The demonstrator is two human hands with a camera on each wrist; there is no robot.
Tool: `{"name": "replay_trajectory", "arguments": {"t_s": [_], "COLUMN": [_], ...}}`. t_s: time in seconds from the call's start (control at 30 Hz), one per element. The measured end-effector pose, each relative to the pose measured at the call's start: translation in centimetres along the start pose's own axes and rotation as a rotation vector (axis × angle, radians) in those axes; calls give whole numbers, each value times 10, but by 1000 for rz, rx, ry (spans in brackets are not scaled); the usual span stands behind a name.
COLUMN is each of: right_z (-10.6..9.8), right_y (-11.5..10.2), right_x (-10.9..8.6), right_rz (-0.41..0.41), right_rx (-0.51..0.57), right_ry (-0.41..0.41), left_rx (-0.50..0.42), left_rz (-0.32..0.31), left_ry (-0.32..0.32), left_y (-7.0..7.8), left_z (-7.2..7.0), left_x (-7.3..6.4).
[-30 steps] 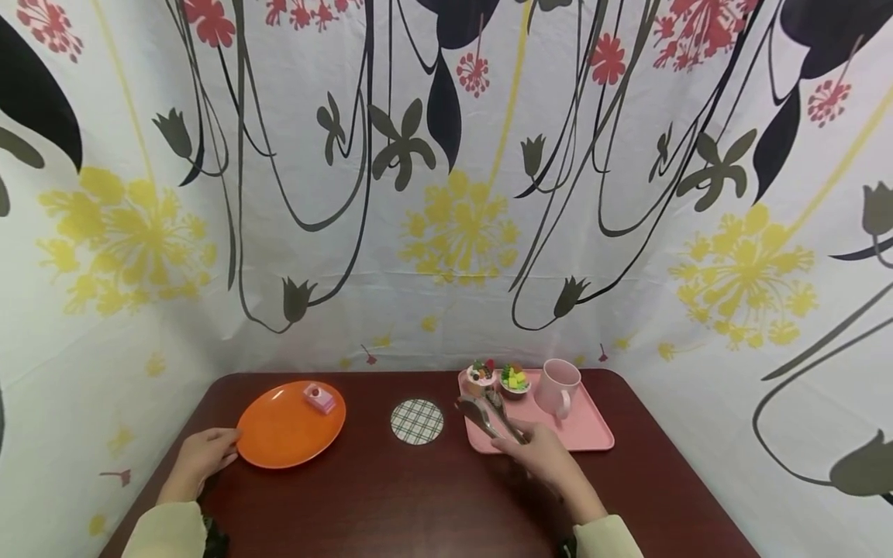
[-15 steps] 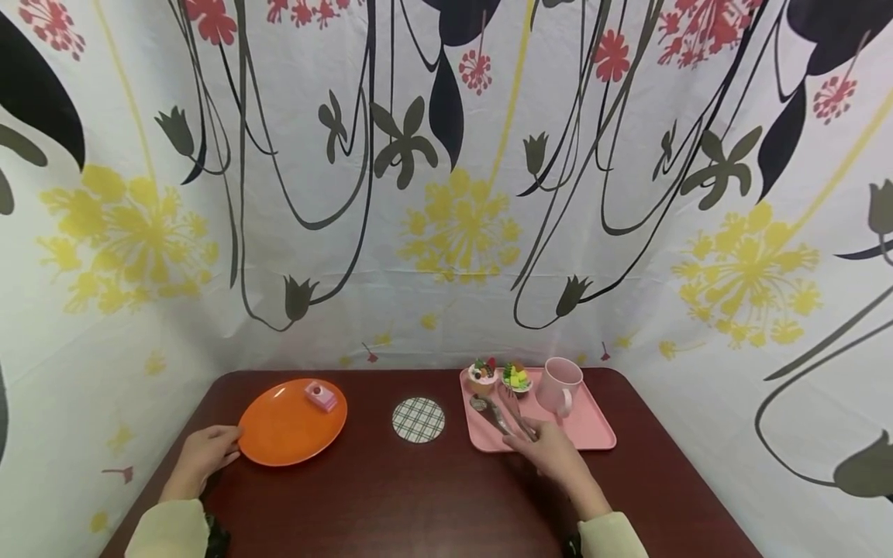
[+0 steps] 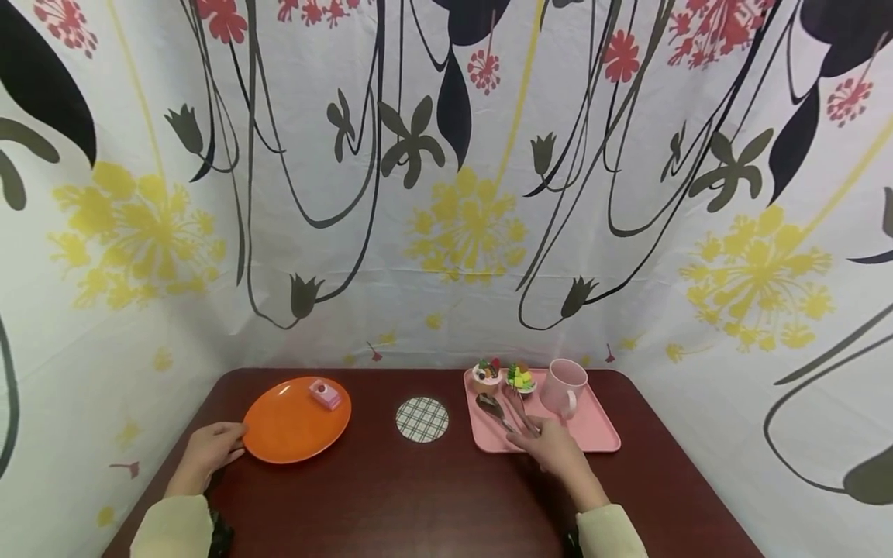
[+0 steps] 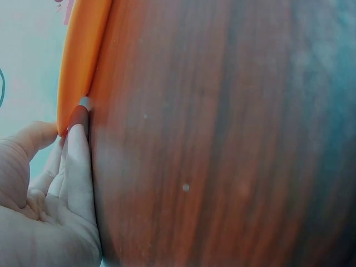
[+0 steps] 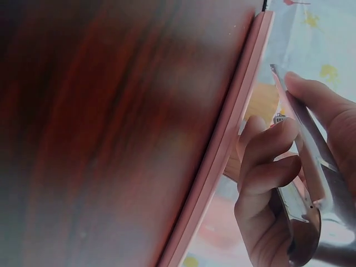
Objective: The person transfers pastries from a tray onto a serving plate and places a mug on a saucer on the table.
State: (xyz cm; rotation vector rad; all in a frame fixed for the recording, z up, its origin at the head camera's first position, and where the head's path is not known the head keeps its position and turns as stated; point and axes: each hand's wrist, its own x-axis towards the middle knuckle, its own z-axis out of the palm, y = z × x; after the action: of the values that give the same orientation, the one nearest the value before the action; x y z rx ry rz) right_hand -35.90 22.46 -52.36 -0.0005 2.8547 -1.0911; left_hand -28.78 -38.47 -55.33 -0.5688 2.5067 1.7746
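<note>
In the head view, my right hand (image 3: 551,448) holds metal tongs (image 5: 314,158), one end like a spoon (image 3: 490,404), the other like a fork (image 3: 515,398). These ends are spread apart over the pink tray (image 3: 589,434), just in front of a toy cupcake (image 3: 487,380) and a small cup of yellow and green pieces (image 3: 520,380). At the left, my left hand (image 3: 209,451) pinches the rim of an orange plate (image 3: 289,430); in the left wrist view the thumb is above the rim and fingers (image 4: 79,167) are below. A pink toy cake piece (image 3: 325,394) lies on the plate.
A pink mug (image 3: 562,386) stands on the tray's right part. Between plate and tray lies a round checked coaster (image 3: 422,419) on the dark wooden table (image 3: 391,504). A flower-patterned cloth (image 3: 446,310) hangs close behind the table.
My right hand has shifted slightly right; the tongs' ends moved from beside the cupcake to in front of it, over the tray. My left hand stays at the plate's rim.
</note>
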Motion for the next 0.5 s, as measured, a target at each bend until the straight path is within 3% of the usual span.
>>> {"name": "replay_trajectory", "arguments": {"t_s": [0.5], "right_z": [0], "right_y": [-5], "right_x": [12], "right_rz": [31], "right_rx": [1], "right_ry": [-15], "left_rx": [-1], "left_rz": [6], "left_ry": [21], "left_y": [3], "left_z": [2], "left_x": [-4]}}
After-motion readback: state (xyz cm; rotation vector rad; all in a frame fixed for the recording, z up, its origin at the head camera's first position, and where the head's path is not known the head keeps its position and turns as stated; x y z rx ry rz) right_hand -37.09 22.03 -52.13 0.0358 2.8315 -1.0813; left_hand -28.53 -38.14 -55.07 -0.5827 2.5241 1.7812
